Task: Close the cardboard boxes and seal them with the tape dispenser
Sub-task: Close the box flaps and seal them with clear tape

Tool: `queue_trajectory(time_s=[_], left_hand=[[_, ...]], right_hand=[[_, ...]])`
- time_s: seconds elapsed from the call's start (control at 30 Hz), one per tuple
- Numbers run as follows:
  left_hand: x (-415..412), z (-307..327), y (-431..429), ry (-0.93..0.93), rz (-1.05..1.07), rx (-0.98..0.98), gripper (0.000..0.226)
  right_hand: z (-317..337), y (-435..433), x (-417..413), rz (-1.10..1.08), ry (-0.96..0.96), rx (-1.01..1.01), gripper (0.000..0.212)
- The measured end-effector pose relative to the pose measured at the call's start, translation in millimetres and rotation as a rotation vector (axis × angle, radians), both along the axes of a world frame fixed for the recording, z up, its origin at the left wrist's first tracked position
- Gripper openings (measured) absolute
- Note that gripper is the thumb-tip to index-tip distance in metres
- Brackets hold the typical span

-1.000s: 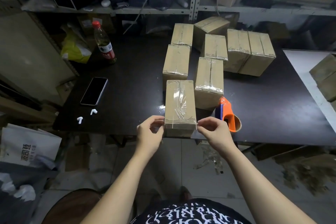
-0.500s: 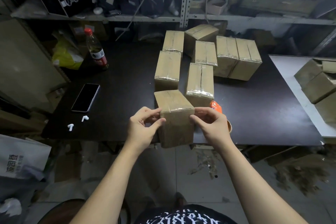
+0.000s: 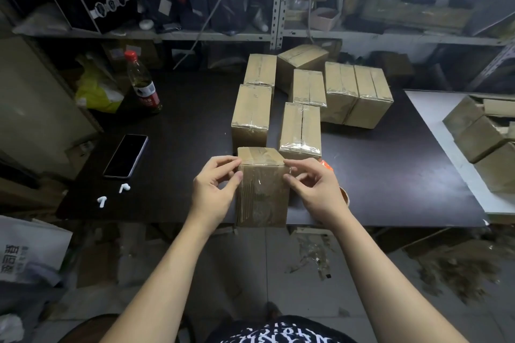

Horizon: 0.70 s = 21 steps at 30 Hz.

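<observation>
1. The fingers [image 3: 223,162] of the left hand [image 3: 213,189] curl over the top left edge of a cardboard box [image 3: 262,198]. The thumb presses on the box's front.
2. The right hand [image 3: 316,191] pinches the top right edge the same way, with its fingers [image 3: 296,166] bent.
3. The box stands tall between both hands, right at the near edge of the dark table [image 3: 390,175]. Shiny tape runs over its top and front.
4. The orange tape dispenser [image 3: 325,166] peeks out just behind the right hand.
5. More taped boxes [image 3: 301,127] sit in a bunch farther back.
6. A phone [image 3: 125,156], two white earbuds [image 3: 124,188] and a bottle [image 3: 142,85] are off to the left.
</observation>
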<state>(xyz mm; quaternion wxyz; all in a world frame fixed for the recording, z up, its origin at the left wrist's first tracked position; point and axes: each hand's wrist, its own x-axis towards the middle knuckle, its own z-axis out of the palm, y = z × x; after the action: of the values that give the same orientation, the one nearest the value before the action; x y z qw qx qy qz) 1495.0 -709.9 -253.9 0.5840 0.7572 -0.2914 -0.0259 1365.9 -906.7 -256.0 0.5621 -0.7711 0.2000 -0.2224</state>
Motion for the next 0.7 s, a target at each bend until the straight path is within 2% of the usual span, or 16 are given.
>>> queue_trajectory(time_s=[0.2,0.3,0.57,0.7], left_hand=[[9,7,3,0.039,-0.070,0.032,0.024],[13,10,2,0.113,-0.117,0.065,0.017],[23,15,-4,0.000,-0.137,0.066,0.012],[21,14,-4,-0.088,-0.094,0.083,0.013]], right_hand=[[4,-8,1,0.020,-0.013,-0.077,0.014],[6,-13,2,0.036,-0.021,-0.035,0.015],[8,-10,8,0.038,-0.099,0.042,0.014],[6,-7,12,0.043,-0.052,0.005,0.010]])
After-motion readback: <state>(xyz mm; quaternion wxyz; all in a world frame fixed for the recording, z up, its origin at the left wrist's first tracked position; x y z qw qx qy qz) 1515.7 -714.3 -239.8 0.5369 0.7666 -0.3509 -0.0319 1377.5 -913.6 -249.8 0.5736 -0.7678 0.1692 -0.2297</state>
